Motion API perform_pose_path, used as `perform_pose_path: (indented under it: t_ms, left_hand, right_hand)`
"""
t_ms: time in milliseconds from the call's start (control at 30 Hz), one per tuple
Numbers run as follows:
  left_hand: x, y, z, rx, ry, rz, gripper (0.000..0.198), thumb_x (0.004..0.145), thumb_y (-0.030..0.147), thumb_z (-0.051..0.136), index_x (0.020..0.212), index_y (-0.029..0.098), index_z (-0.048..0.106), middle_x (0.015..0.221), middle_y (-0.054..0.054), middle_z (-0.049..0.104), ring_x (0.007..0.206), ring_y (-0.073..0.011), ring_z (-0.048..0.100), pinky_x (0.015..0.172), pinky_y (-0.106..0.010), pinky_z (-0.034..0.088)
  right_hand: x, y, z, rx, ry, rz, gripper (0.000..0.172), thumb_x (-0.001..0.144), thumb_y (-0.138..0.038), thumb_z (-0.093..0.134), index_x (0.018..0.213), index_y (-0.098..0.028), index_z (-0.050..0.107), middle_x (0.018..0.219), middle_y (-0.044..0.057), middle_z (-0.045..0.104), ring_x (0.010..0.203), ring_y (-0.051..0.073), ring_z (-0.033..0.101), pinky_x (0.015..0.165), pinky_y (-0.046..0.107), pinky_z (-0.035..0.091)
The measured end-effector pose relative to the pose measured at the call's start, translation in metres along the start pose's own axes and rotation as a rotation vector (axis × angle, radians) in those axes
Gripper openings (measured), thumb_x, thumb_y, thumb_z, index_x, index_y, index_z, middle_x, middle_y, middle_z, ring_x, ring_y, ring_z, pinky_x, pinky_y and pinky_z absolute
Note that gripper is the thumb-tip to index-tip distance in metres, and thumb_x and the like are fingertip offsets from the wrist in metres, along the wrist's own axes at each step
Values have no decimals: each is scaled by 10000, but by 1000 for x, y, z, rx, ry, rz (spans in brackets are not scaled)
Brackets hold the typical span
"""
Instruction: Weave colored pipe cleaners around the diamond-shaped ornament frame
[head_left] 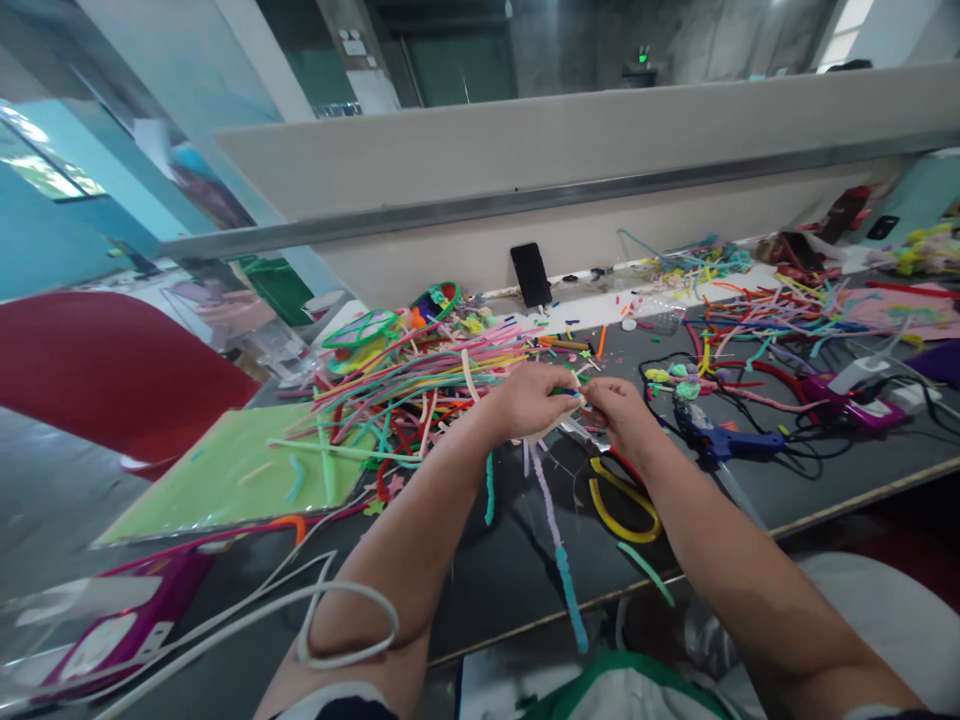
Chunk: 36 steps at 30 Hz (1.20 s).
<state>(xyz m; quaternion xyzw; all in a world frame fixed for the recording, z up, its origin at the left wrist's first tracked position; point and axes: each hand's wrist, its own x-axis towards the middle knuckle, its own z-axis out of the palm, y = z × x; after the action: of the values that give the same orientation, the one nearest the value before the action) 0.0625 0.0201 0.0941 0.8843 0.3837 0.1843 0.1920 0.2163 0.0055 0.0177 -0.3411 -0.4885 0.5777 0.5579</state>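
Observation:
My left hand (534, 402) is closed over the middle of the dark table, pinching a small whitish piece (576, 392) with a bit of blue at its edge. Close against it, my right hand (619, 410) has its fingers pinched together; whatever lies between them is too small to make out. Below the hands, a fuzzy stick, lilac above and teal below (570, 590), runs toward the table's front edge. Its upper end is hidden near my left hand. Yellow-handled scissors (634, 530) lie by my right wrist, with a short mint-green strip (646, 573) in front.
A heap of coloured pipe cleaners (397, 385) fills the left. A green sheet (232, 480) lies left of it. On the right are a blue glue gun (739, 443), a purple power strip (855, 405) and black cables. A phone (531, 275) leans at the back; a white cable (360, 590) crosses my left arm.

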Motion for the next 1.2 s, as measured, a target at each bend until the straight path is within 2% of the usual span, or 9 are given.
perform_pose_path:
  t_ms: [100, 167, 267, 333, 400, 500, 767, 933, 1200]
  left_hand:
    - [0, 2, 0, 10, 10, -7, 133, 743, 235, 574, 775, 177, 690, 764, -10, 686, 745, -156, 594, 675, -240, 406]
    - [0, 1, -3, -33, -7, -36, 143, 748, 255, 565, 747, 170, 680, 715, -4, 666, 707, -150, 580, 631, -231, 403]
    - [-2, -3, -10, -124, -24, -67, 166, 747, 289, 562, 700, 163, 660, 638, 6, 627, 635, -135, 547, 565, -217, 392]
    - [-3, -6, -13, -160, -6, -77, 170, 739, 299, 571, 697, 159, 658, 628, 6, 623, 610, -129, 535, 548, -215, 388]
    - [-3, -9, -14, -176, 13, -87, 168, 731, 304, 580, 692, 159, 655, 615, 5, 616, 590, -126, 527, 534, -215, 382]
    - [-3, -12, -14, -200, 18, -93, 168, 728, 311, 585, 693, 162, 654, 613, 5, 612, 588, -125, 526, 532, -215, 380]
    - [-4, -9, -15, -207, 14, -156, 188, 727, 327, 586, 702, 152, 653, 628, 4, 610, 595, -128, 533, 546, -224, 389]
    - [-5, -8, -15, -186, 11, -157, 171, 713, 309, 590, 658, 153, 634, 584, 18, 570, 573, -119, 506, 513, -211, 364]
    - [-3, -10, -14, -173, -5, -201, 218, 723, 342, 586, 725, 138, 665, 643, -3, 629, 617, -135, 551, 551, -220, 385]
  right_hand:
    - [0, -2, 1, 60, -59, 108, 351, 718, -354, 623, 506, -199, 390, 404, -91, 241, 386, 57, 184, 430, 234, 158]
    - [1, -2, 2, 27, -35, 73, 336, 752, -387, 608, 538, -192, 439, 425, -80, 285, 401, 68, 236, 432, 233, 192]
    - [0, -2, 1, -129, 168, -190, 241, 809, -409, 576, 726, -183, 593, 563, -34, 473, 507, 106, 409, 498, 242, 329]
    - [-3, -3, -1, -279, 297, -431, 191, 836, -369, 564, 899, -203, 636, 765, 15, 600, 684, 145, 534, 644, 277, 430]
    - [-7, -5, -4, -441, 302, -628, 186, 861, -322, 542, 980, -225, 647, 928, 53, 644, 850, 183, 580, 789, 330, 453]
    - [-11, -7, -6, -658, 179, -766, 208, 881, -280, 512, 1015, -242, 667, 974, 68, 670, 938, 210, 595, 891, 386, 434]
    - [-9, -5, -7, -994, 145, -846, 279, 836, -297, 570, 1093, -220, 645, 1027, 86, 664, 969, 220, 595, 903, 391, 389]
    - [-10, -3, -4, -1091, 151, -903, 277, 832, -275, 571, 1097, -231, 641, 1045, 76, 652, 1010, 217, 581, 911, 389, 338]
    - [-10, -4, -3, -1194, 231, -889, 181, 845, -303, 590, 992, -234, 669, 965, 51, 678, 931, 199, 600, 894, 387, 302]
